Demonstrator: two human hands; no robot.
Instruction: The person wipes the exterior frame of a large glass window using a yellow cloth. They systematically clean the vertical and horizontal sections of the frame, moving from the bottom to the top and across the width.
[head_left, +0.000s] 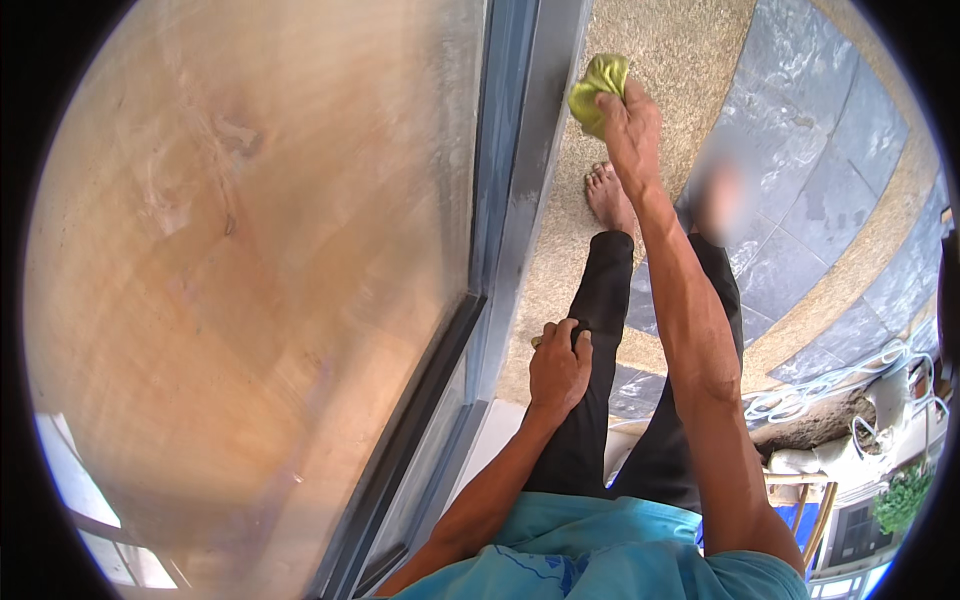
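My right hand pinches a crumpled yellow-green cloth between thumb and fingers. The arm is stretched forward, and the cloth is close to the grey metal frame of a large glass pane. Whether the cloth touches that frame cannot be told. On my left leg, in black trousers, rests my left hand, its fingers curled. A small yellowish thing shows at that hand's outer edge, too small to name. The pane fills the left side and looks brown and smeared.
My bare left foot stands on a pebbled floor strip beside the frame. Grey slate tiles spread to the right. Coils of pale hose lie at lower right, near white sacks and a wooden-legged item.
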